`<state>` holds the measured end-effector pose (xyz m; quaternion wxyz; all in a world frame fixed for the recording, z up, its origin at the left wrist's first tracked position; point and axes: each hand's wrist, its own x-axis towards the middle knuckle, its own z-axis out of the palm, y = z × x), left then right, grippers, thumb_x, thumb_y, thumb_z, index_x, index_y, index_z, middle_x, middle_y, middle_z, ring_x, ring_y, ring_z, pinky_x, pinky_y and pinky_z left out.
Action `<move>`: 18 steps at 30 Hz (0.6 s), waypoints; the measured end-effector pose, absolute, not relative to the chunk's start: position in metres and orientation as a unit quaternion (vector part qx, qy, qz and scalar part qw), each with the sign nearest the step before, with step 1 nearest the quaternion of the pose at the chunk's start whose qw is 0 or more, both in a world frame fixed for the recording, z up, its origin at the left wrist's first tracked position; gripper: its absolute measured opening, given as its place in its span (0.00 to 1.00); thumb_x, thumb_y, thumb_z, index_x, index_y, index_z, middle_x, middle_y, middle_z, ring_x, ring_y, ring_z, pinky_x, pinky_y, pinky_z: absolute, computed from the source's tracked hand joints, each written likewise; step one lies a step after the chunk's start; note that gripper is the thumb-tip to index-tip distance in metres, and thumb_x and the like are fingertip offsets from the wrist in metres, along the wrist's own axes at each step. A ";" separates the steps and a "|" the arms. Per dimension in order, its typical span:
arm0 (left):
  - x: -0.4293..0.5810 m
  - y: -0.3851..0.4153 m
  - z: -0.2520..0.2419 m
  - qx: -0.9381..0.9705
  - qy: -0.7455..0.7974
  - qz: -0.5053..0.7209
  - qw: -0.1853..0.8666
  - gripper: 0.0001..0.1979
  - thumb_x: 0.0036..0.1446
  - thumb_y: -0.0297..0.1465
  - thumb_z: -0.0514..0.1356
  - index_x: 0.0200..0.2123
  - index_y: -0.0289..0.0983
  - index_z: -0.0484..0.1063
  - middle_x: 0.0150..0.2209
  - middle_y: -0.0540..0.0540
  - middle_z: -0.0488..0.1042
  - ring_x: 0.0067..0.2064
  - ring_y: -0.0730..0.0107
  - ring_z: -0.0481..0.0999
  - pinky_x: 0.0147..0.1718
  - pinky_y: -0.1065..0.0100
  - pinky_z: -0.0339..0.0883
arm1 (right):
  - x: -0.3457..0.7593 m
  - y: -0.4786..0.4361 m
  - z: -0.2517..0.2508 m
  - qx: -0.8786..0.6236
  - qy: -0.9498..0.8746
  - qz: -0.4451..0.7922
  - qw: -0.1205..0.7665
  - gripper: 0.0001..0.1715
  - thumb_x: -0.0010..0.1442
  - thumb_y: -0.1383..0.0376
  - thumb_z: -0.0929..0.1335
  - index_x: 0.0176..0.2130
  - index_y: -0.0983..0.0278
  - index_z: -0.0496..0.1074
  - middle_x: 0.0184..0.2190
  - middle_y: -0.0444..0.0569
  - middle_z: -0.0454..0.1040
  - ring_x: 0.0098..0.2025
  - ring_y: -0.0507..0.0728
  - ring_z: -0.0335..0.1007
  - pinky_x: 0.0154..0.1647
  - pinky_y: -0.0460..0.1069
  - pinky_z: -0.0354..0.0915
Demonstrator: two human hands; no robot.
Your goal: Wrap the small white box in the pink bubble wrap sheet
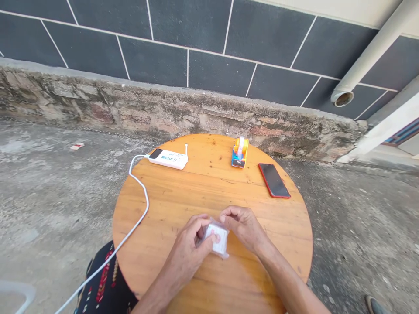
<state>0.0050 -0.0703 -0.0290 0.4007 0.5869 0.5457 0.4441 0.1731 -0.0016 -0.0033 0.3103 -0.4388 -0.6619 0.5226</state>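
A small white box in clear plastic wrap (pixel 220 239) is held just above the near middle of the round wooden table. My left hand (pixel 193 240) grips its left side, with the thumb lying across the printed face. At the upper right corner, the thumb and forefinger of my right hand (pixel 240 224) are pinched together at the edge of the clear wrap. Whatever lies between those fingertips is too small to make out for certain, though it seems to be the plastic film. The print on the box is too blurred to read.
On the round wooden table (pixel 170 196) lie a white power strip (pixel 169 158) with a cable (pixel 146 200) running off left, a tape dispenser (pixel 240 152) at the back, and a red-edged phone (pixel 274 180) at right. Behind stands a stone-based tiled wall (pixel 157 109).
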 end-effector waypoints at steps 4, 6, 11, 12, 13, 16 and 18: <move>0.005 -0.072 -0.023 0.582 0.538 0.442 0.419 0.12 0.55 0.28 0.56 0.43 0.39 0.71 0.40 0.47 0.74 0.38 0.66 0.71 0.38 0.68 0.65 | 0.172 -0.007 0.003 -0.442 -0.663 0.524 0.301 0.09 0.55 0.63 0.67 0.26 0.65 0.72 0.21 0.41 0.67 0.26 0.50 0.61 0.28 0.45 0.58; 0.006 -0.074 -0.021 0.580 0.540 0.441 0.422 0.12 0.55 0.28 0.56 0.43 0.39 0.71 0.38 0.48 0.74 0.37 0.67 0.71 0.37 0.69 0.65 | 0.172 -0.009 0.005 -0.436 -0.667 0.524 0.300 0.09 0.55 0.63 0.67 0.26 0.65 0.72 0.22 0.42 0.68 0.26 0.50 0.61 0.29 0.45 0.59; 0.006 -0.073 -0.022 0.576 0.545 0.443 0.418 0.12 0.54 0.28 0.56 0.43 0.39 0.72 0.36 0.48 0.74 0.36 0.67 0.71 0.36 0.69 0.64 | 0.174 -0.015 0.007 -0.430 -0.699 0.498 0.280 0.09 0.57 0.65 0.66 0.28 0.65 0.74 0.24 0.44 0.72 0.28 0.52 0.66 0.31 0.46 0.61; 0.006 -0.073 -0.022 0.576 0.544 0.445 0.418 0.12 0.54 0.28 0.56 0.42 0.38 0.72 0.36 0.48 0.74 0.36 0.67 0.71 0.36 0.69 0.64 | 0.174 -0.016 0.008 -0.426 -0.715 0.482 0.274 0.09 0.58 0.65 0.66 0.29 0.64 0.75 0.25 0.44 0.73 0.29 0.52 0.67 0.32 0.46 0.62; 0.006 -0.072 -0.023 0.576 0.543 0.446 0.417 0.12 0.54 0.28 0.56 0.42 0.38 0.72 0.36 0.48 0.74 0.36 0.67 0.71 0.36 0.69 0.64 | 0.174 -0.017 0.010 -0.421 -0.732 0.463 0.268 0.09 0.59 0.66 0.65 0.29 0.64 0.75 0.26 0.44 0.74 0.29 0.52 0.68 0.32 0.46 0.62; 0.006 -0.071 -0.023 0.577 0.543 0.446 0.416 0.11 0.55 0.29 0.55 0.41 0.37 0.72 0.35 0.47 0.73 0.36 0.67 0.70 0.35 0.69 0.64 | 0.174 -0.022 0.016 -0.400 -0.787 0.396 0.251 0.11 0.60 0.69 0.64 0.30 0.63 0.74 0.29 0.45 0.74 0.31 0.52 0.70 0.33 0.45 0.63; 0.006 -0.072 -0.022 0.580 0.542 0.444 0.416 0.11 0.55 0.29 0.55 0.41 0.37 0.72 0.34 0.47 0.72 0.36 0.68 0.70 0.35 0.69 0.64 | 0.172 -0.026 0.019 -0.382 -0.823 0.341 0.246 0.12 0.61 0.70 0.63 0.30 0.63 0.73 0.30 0.46 0.75 0.32 0.53 0.70 0.34 0.46 0.64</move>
